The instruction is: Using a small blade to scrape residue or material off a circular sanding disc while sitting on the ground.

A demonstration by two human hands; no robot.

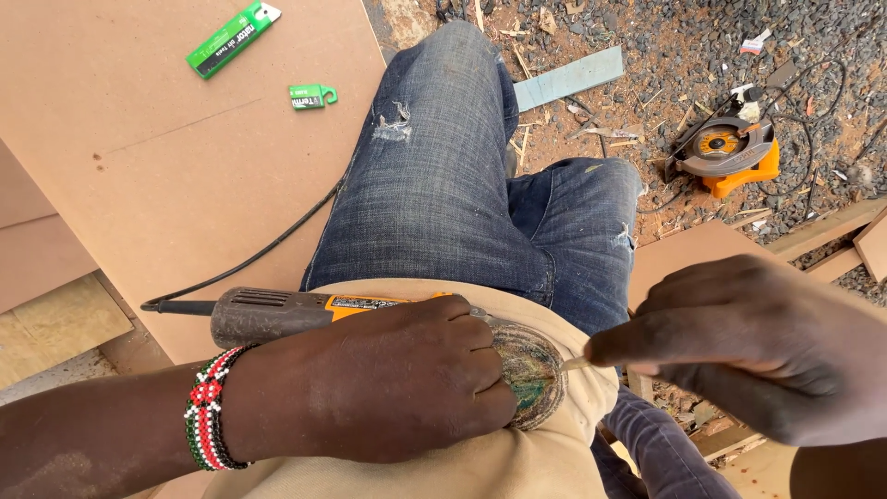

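Left hand (407, 379) grips power tool (305, 312); circular saw (725, 152) lies well apart.

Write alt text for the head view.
A person's left hand grips an orange power tool against their lap while the right hand pinches a small pale bit at its tip. A circular saw lies on the gravel.

I see a big brown board (176, 157) lying flat. A long green knife (231, 39) lies on it near the top, and a small green tag (312, 96) lies close by. A black cord (268, 245) runs across the board. Past the board is the ground (674, 46), full of grey stones and wood bits. An orange round saw (725, 148) sits on the ground, and a pale blue strip (568, 79) lies there too.
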